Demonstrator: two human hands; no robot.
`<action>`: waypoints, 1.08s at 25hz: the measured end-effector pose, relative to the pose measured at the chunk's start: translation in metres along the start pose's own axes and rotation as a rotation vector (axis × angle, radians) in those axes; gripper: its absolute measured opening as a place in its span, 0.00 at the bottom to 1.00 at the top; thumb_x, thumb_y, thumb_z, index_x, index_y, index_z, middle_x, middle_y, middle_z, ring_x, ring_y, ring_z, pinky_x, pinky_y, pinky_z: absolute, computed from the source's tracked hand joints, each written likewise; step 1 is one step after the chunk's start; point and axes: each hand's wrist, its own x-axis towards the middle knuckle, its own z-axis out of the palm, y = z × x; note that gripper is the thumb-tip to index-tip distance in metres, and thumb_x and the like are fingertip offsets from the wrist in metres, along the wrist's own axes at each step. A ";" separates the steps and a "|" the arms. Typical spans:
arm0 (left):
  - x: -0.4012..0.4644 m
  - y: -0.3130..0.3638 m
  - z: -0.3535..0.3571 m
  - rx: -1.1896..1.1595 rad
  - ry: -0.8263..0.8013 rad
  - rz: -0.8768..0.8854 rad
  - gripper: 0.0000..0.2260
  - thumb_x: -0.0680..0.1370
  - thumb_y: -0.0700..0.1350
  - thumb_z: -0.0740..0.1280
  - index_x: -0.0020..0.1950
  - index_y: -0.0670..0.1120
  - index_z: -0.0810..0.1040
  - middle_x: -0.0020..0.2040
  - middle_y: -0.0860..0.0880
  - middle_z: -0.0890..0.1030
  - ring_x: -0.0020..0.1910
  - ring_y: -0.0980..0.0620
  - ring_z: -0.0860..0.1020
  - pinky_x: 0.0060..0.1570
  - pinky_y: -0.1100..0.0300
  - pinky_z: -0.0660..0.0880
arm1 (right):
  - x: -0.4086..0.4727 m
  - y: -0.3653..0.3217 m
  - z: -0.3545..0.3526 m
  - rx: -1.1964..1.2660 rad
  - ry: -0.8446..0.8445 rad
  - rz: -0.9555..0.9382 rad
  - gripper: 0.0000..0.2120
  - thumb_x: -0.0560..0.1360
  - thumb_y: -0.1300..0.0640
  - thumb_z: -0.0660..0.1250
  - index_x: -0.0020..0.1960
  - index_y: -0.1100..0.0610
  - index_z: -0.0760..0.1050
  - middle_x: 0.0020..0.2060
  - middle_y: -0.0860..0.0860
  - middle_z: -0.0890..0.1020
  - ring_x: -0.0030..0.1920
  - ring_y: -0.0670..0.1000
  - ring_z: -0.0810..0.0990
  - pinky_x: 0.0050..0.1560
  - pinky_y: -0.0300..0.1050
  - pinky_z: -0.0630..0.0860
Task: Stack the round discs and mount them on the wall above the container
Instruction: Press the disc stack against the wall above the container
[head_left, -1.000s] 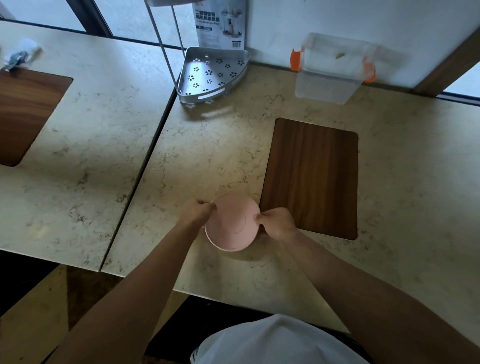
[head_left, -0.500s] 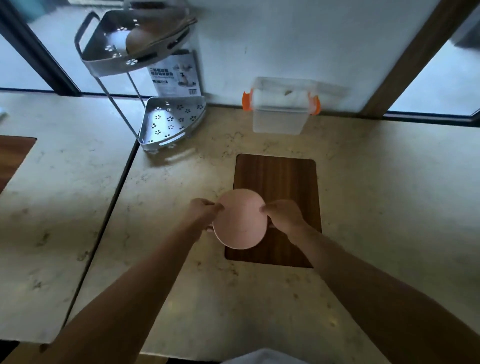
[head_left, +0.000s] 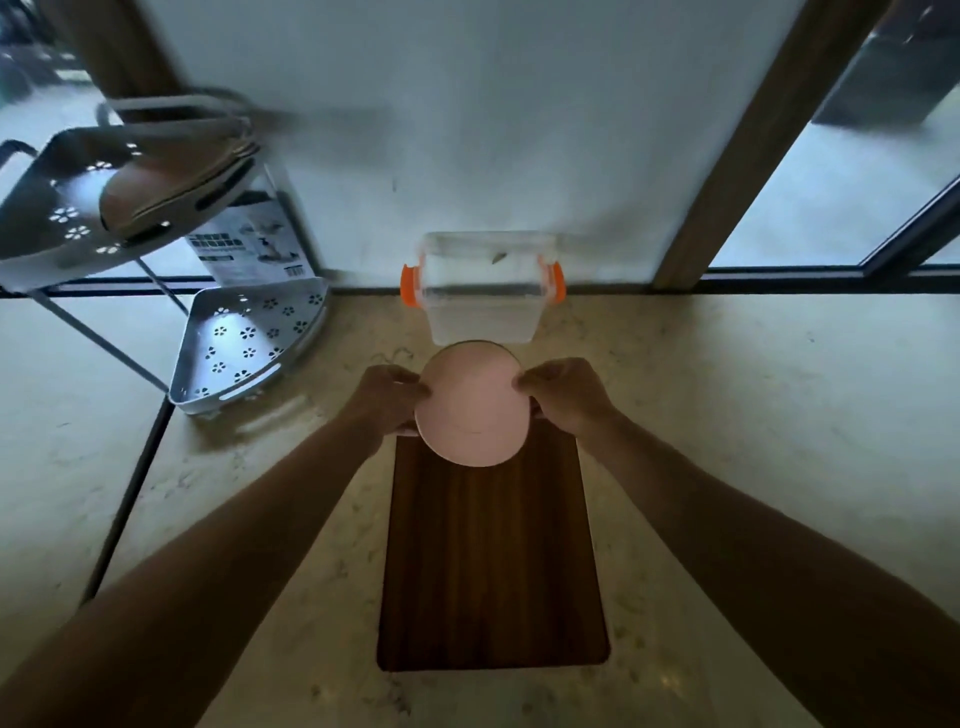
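Gripping a smooth pink disc (head_left: 471, 404), perhaps stacked, both hands.

Round disc (head_left: 471, 402) held above the counter (head_left: 753, 415), between left hand (head_left: 387, 397) on its left edge and right hand (head_left: 563, 397) on its right edge. Disc sits over the far end of the wooden board (head_left: 491, 561), which lies flat on the counter. Lidded container (head_left: 483, 291) stands just behind the disc, against the wall (head_left: 493, 130). Two-tier corner rack (head_left: 249, 348) stands left of the container; printed box (head_left: 249, 249) behind the rack's lower tier, at the wall. Window frame post (head_left: 748, 156) right of the container.
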 end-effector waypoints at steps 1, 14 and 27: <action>0.008 0.010 0.000 -0.016 0.003 0.024 0.09 0.74 0.38 0.70 0.53 0.37 0.78 0.51 0.38 0.82 0.46 0.40 0.82 0.36 0.51 0.82 | 0.010 -0.007 -0.004 -0.009 0.000 -0.023 0.06 0.72 0.52 0.73 0.37 0.50 0.82 0.37 0.52 0.86 0.40 0.51 0.86 0.50 0.57 0.84; 0.109 0.135 -0.028 -0.029 0.132 0.435 0.02 0.74 0.38 0.71 0.42 0.42 0.82 0.43 0.37 0.83 0.42 0.38 0.84 0.40 0.45 0.83 | 0.141 -0.110 -0.047 -0.083 0.088 -0.384 0.07 0.72 0.53 0.72 0.47 0.55 0.83 0.43 0.50 0.86 0.42 0.52 0.84 0.46 0.45 0.78; 0.198 0.113 0.021 0.421 0.359 0.692 0.04 0.78 0.41 0.66 0.50 0.47 0.79 0.48 0.48 0.81 0.49 0.45 0.77 0.48 0.56 0.72 | 0.238 -0.059 -0.020 -0.466 0.319 -0.478 0.09 0.77 0.52 0.67 0.54 0.53 0.81 0.52 0.56 0.78 0.56 0.57 0.73 0.54 0.44 0.67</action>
